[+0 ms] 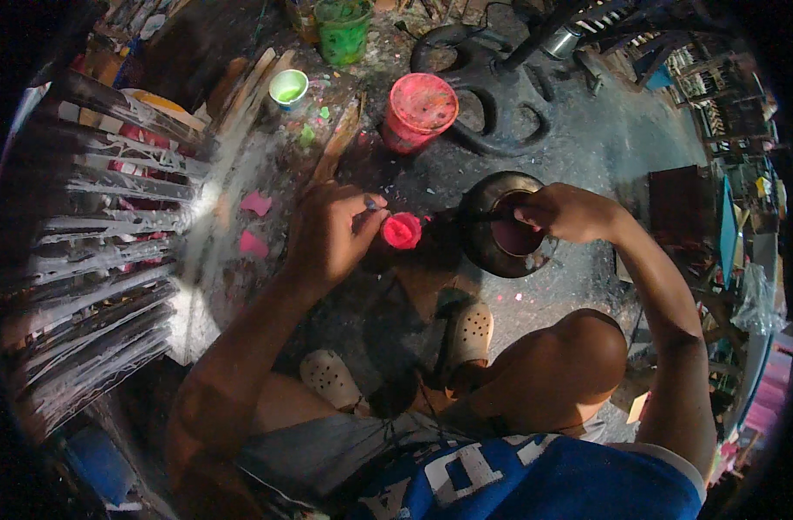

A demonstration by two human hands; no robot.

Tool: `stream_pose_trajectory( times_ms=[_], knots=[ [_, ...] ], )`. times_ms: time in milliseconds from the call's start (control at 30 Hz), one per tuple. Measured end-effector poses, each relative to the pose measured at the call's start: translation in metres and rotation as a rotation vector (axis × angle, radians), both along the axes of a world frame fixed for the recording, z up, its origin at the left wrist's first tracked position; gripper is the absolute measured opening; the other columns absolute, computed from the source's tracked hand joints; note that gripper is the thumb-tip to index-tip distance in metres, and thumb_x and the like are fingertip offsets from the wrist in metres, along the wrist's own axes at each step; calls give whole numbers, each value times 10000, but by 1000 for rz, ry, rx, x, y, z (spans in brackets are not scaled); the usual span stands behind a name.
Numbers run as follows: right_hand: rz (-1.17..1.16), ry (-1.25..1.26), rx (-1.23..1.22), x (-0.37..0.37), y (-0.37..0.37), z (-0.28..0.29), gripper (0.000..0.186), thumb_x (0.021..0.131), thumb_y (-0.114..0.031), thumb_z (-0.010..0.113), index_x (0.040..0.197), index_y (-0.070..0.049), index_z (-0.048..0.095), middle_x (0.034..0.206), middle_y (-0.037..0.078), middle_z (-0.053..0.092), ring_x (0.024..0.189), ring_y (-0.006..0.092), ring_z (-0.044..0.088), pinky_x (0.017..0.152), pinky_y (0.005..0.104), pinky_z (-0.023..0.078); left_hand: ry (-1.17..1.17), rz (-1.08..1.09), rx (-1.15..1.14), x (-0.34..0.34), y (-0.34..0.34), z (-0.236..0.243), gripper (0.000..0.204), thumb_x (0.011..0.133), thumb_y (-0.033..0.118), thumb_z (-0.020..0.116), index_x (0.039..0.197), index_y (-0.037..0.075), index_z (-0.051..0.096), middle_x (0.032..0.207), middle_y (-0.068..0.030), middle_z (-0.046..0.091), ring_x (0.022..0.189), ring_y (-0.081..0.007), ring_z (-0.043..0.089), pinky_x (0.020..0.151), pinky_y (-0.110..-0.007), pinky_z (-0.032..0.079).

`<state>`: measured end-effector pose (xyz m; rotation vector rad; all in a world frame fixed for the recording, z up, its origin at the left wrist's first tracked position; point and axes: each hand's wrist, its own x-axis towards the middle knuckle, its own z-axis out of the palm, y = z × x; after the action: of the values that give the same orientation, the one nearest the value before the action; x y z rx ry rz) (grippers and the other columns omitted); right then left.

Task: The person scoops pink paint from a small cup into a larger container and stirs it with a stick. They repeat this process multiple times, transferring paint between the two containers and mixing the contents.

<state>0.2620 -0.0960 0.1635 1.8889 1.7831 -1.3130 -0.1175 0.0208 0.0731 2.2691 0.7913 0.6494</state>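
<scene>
My left hand (331,230) pinches a small, thin object (371,204), too small to name, beside a small round holder of bright pink liquid (401,229); whether the two are joined I cannot tell. My right hand (570,211) is closed on the dark handle (492,217) of a round metal kettle (492,256), whose open top shows a dull purplish inside. A lidded pink bucket (418,117) stands just beyond my hands, on the paint-stained floor (578,130).
A green bucket (341,35), a cup of pale green liquid (288,88) and pink scraps (254,243) lie around. A black cast stand (518,121) is at the back. Paint-crusted slats (128,251) line the left; clutter and a blue board (726,230) line the right.
</scene>
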Motion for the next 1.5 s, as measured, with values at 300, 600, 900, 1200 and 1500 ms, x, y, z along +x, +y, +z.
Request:
stream_pose_trajectory(
  times_ms=[300,600,900,1200,1500],
  knots=[
    [163,0,-26,-13,12,-12,467,1193,-382,525,1190,29,748,1055,282,767,965,434,743,877,513,555,-99,-20,51,0,-1,-5,135,926,161,846,1034,79,837,913,-116,764,903,-362,721,838,-486,545],
    [665,370,445,12,14,-76,275,998,-240,655,1145,-29,753,1085,228,774,1031,423,755,861,501,605,-62,-7,-47,-2,0,-10,138,929,152,836,1034,63,837,963,-131,789,942,-372,732,867,-495,548],
    [422,-108,138,-17,16,-68,384,1149,-330,537,1078,-62,802,1062,225,803,1003,464,764,848,552,608,-86,-25,-19,-2,0,-2,133,938,150,813,1029,60,846,963,-137,807,942,-376,758,877,-490,560],
    [361,-224,6,-39,25,-48,451,1125,-453,564,1196,-88,820,1194,226,812,1192,465,754,1001,597,593,-73,-14,72,-3,-1,-5,148,938,171,798,1042,78,847,927,-124,781,928,-371,733,899,-503,540],
    [306,-260,-63,-56,27,-25,566,1172,-461,478,1145,-19,830,1143,255,815,1129,471,775,978,568,609,-64,4,41,-5,-2,-2,163,934,178,822,1049,64,844,952,-133,787,910,-380,721,884,-508,536]
  ],
)
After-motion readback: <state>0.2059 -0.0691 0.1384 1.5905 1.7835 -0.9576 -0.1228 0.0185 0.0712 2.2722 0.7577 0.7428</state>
